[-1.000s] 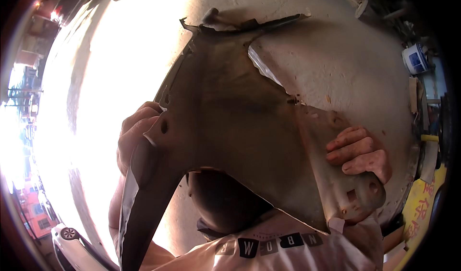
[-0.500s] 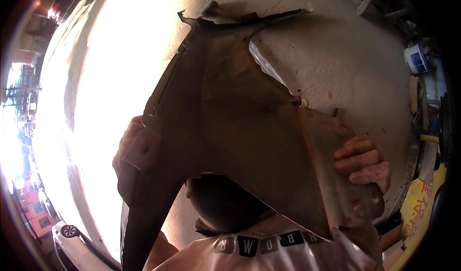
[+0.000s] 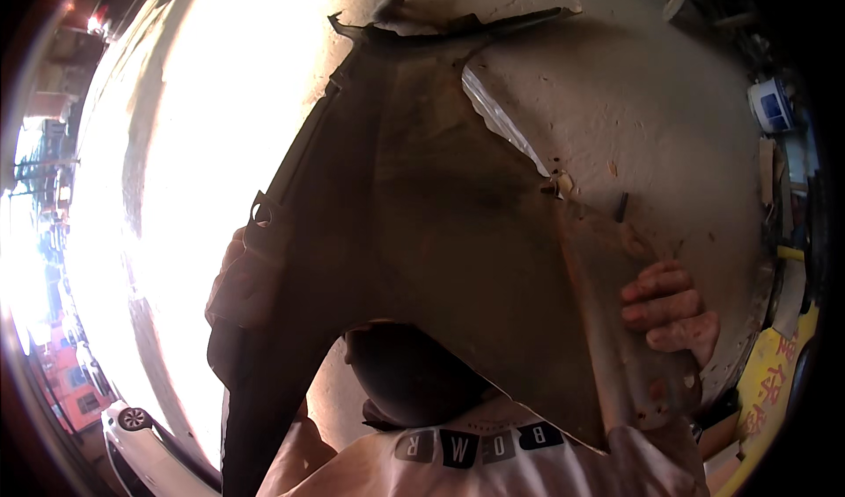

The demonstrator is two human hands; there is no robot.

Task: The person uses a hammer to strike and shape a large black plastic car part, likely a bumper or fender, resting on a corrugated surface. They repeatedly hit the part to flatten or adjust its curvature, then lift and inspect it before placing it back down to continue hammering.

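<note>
A large dark, brownish car fender (image 3: 458,233) with curved cut-outs fills the middle of the view, tilted up in front of my body. My right hand (image 3: 671,308) is closed over its right flange, its fingers showing on the near face. At the left edge, my left hand (image 3: 225,255) grips the panel from behind; most of its fingers are hidden by the fender. A torn-looking pale tab (image 3: 562,183) sits on the right edge, below a strip of clear plastic film (image 3: 502,118).
Pale concrete floor (image 3: 634,118) lies beyond the panel, glaring bright on the left. A white and blue bucket (image 3: 770,107) and a yellow sign (image 3: 775,382) stand along the right. At lower left is a white car (image 3: 150,449). A dark rounded shape (image 3: 414,378) shows below the fender.
The fender has turned slightly, and a hole at its left edge now shows more openly. Less of my left hand is visible. My right hand keeps its grip on the flange.
</note>
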